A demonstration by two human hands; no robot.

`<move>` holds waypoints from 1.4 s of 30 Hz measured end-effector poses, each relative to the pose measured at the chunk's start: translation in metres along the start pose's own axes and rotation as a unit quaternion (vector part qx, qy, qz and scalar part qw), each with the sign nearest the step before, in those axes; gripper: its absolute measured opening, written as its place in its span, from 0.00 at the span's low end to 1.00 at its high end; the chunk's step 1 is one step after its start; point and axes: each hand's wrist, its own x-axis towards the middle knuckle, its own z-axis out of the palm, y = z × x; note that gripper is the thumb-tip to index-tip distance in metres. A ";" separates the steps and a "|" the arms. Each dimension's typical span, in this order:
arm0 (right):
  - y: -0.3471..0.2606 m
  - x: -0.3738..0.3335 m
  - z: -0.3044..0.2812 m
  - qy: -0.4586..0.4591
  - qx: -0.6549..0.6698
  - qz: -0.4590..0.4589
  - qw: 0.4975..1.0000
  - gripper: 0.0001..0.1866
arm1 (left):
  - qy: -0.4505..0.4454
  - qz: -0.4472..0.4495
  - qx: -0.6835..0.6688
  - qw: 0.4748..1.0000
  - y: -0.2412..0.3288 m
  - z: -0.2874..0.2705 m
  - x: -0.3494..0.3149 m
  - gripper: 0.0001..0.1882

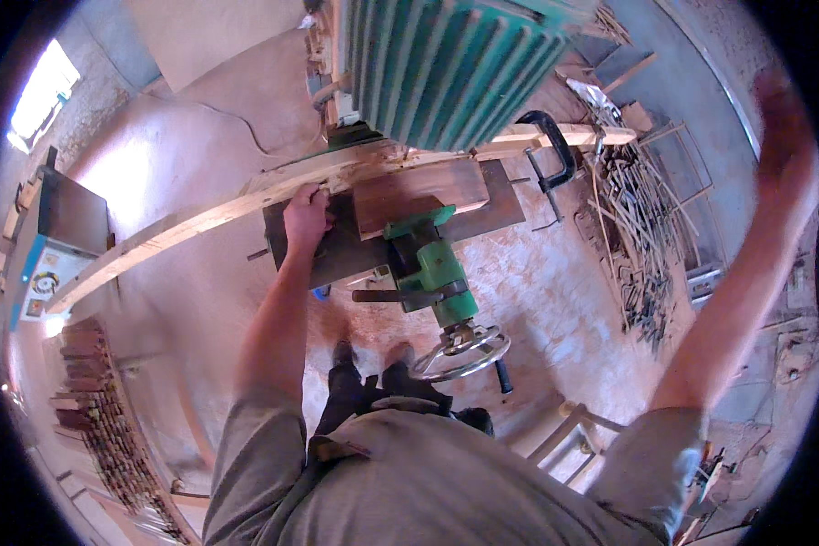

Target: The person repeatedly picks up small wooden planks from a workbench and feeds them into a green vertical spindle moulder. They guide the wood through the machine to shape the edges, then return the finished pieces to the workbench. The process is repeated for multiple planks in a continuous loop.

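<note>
wooden block (419, 193) lies on the dark table (504, 202), just right of the left hand's (306, 218) curled fingers, green clamp (435, 268) at its near side. long beam (200, 211) runs just beyond them. right hand (781, 123) is raised, blurred; whether either hand's fingers grasp anything, one cannot tell.

Left hand (308, 217) forward with fingers (313, 193) partly curled, right hand (783, 127) blurred, high on an outstretched arm (728, 314).
</note>
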 end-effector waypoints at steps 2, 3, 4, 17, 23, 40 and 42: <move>0.060 -0.102 0.067 -0.159 0.055 0.141 0.976 0.22 | 0.033 -0.026 -0.078 0.996 -0.014 -0.014 -0.001 0.09; 0.070 -0.170 0.108 -0.287 0.057 0.226 0.929 0.23 | 0.018 -0.023 -0.076 0.997 -0.017 -0.009 -0.001 0.10; 0.074 -0.231 0.150 -0.420 0.067 0.281 0.860 0.24 | 0.000 -0.016 -0.068 0.998 -0.016 -0.003 -0.001 0.11; 0.203 -0.296 0.098 -0.095 0.410 0.538 0.730 0.24 | 0.013 -0.039 -0.061 0.997 -0.005 0.004 0.003 0.13; 0.260 -0.346 0.050 -0.172 -0.288 0.392 0.857 0.19 | -0.071 -0.168 -0.190 0.965 0.001 -0.006 0.013 0.19; 0.136 -0.496 -0.025 0.050 -0.166 0.604 0.778 0.17 | -0.030 -0.221 -0.198 0.954 -0.059 -0.216 0.032 0.16; 0.131 -0.518 -0.033 0.042 -0.190 0.616 0.764 0.18 | 0.001 -0.219 -0.217 0.951 -0.066 -0.260 0.027 0.16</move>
